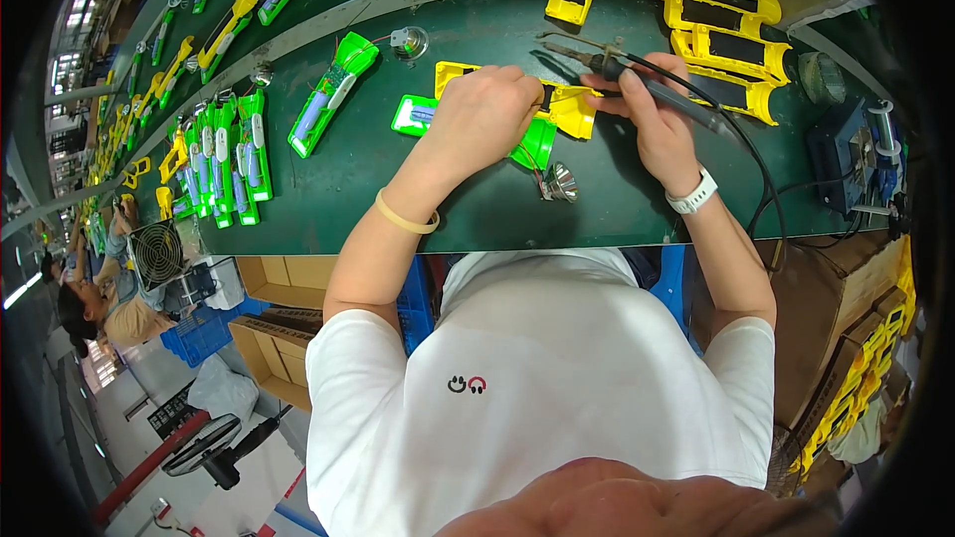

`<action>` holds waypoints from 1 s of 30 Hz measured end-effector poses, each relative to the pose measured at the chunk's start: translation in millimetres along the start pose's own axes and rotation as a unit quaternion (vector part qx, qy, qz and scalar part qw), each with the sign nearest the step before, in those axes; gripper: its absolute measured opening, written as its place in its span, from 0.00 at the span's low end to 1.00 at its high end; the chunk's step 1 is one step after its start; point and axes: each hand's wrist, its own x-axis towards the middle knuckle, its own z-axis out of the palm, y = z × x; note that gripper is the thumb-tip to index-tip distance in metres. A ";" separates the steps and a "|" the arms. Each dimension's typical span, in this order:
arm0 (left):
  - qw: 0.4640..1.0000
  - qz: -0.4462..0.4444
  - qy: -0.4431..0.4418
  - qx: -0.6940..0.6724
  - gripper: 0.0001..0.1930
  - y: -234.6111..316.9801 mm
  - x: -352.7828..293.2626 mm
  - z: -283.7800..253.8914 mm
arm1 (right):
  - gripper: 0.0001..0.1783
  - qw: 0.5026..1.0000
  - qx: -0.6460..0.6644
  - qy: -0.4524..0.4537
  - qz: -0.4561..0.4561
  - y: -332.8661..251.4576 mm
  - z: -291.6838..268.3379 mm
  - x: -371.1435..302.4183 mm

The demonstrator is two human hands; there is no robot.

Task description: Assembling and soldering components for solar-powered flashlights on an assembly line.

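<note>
My left hand (485,117) is closed round a yellow plastic casing half (573,111) with a black panel, its fingertips hidden behind the hand. Partly under it lies a green flashlight casing (537,145) with a blue battery cell (423,114). A silver reflector lamp (560,182) hangs off the green casing by thin wires and rests on the bench. In my right hand (652,124) is a soldering iron (676,99), its tip pointing up and left above the bench. Fingers of this hand come close to the yellow casing's right end; contact is unclear.
A wired green casing (334,94) with its lamp (409,43) lies left. Several filled green casings (224,159) stand in a row farther left. Yellow casing halves (731,55) pile at the far right, near a blue soldering station (846,154). The iron's black cable (761,164) loops beside my right arm.
</note>
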 end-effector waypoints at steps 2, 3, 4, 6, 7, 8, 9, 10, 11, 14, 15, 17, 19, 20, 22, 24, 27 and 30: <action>1.000 0.008 0.002 -0.007 0.02 3.4 -2.3 1.1 | 0.14 1.000 -0.002 0.004 0.002 0.1 -0.5 -2.9; 1.000 0.016 0.003 -0.014 0.02 5.4 -3.4 2.5 | 0.14 1.000 0.007 0.007 0.007 -2.6 -2.6 -7.5; 0.999 0.030 0.008 -0.024 0.02 7.8 -5.3 8.1 | 0.13 1.000 -0.002 0.027 0.014 -6.3 -3.1 -14.6; 0.998 0.055 0.003 -0.040 0.01 19.8 -7.0 13.2 | 0.12 0.999 -0.018 0.037 0.025 -8.0 -14.9 -28.9; 0.996 0.065 0.017 -0.053 0.01 23.8 -8.4 13.6 | 0.12 0.999 -0.011 0.049 0.021 -7.8 -15.4 -34.6; 0.996 0.068 0.013 -0.055 0.01 25.9 -9.3 15.1 | 0.12 0.998 -0.008 0.059 0.020 -7.9 -15.5 -39.7; 0.997 0.056 0.018 -0.059 0.02 26.3 -10.8 16.5 | 0.12 0.997 -0.005 0.069 0.019 -7.2 -14.7 -42.8; 0.997 0.043 0.022 -0.061 0.03 27.6 -12.1 17.1 | 0.12 0.998 0.003 0.065 0.002 -4.5 -15.0 -44.1; 0.998 0.014 0.014 -0.058 0.06 31.0 -13.2 14.3 | 0.12 0.997 0.004 0.071 0.002 -3.1 -13.7 -44.6; 0.993 0.006 0.087 -0.084 0.09 35.9 -12.9 3.3 | 0.12 0.996 0.013 0.084 -0.021 -0.9 -13.0 -45.6; 0.992 0.005 0.093 -0.082 0.09 34.3 -13.1 -4.4 | 0.12 0.996 0.014 0.087 -0.021 -0.7 -13.6 -46.1; 0.926 -0.221 -0.005 -0.305 0.08 37.7 -20.7 -27.7 | 0.13 0.996 0.014 0.088 -0.030 0.6 -13.9 -46.3; 0.864 -0.246 -0.008 -0.440 0.06 27.8 -28.4 -31.8 | 0.13 0.995 -0.028 0.089 -0.039 1.4 -19.5 -48.0; 0.755 -0.279 0.012 -0.593 0.05 29.4 -31.5 -37.6 | 0.13 0.992 -0.071 0.088 -0.048 1.8 -20.6 -48.4; 0.591 -0.289 0.046 -0.752 0.06 29.5 -38.0 -40.4 | 0.13 0.986 -0.105 0.106 -0.069 -0.2 -17.4 -49.3; 0.647 -0.279 0.029 -0.709 0.06 18.0 -49.9 -31.5 | 0.14 0.988 -0.078 0.105 -0.078 -1.9 -10.9 -54.2; 0.860 -0.217 0.016 -0.462 0.12 19.2 -48.3 -34.4 | 0.15 0.989 -0.047 0.122 -0.071 0.8 0.6 -53.6; 0.925 -0.159 -0.018 -0.346 0.17 39.9 -33.3 -38.4 | 0.14 0.973 0.008 0.212 -0.096 0.0 8.0 -44.3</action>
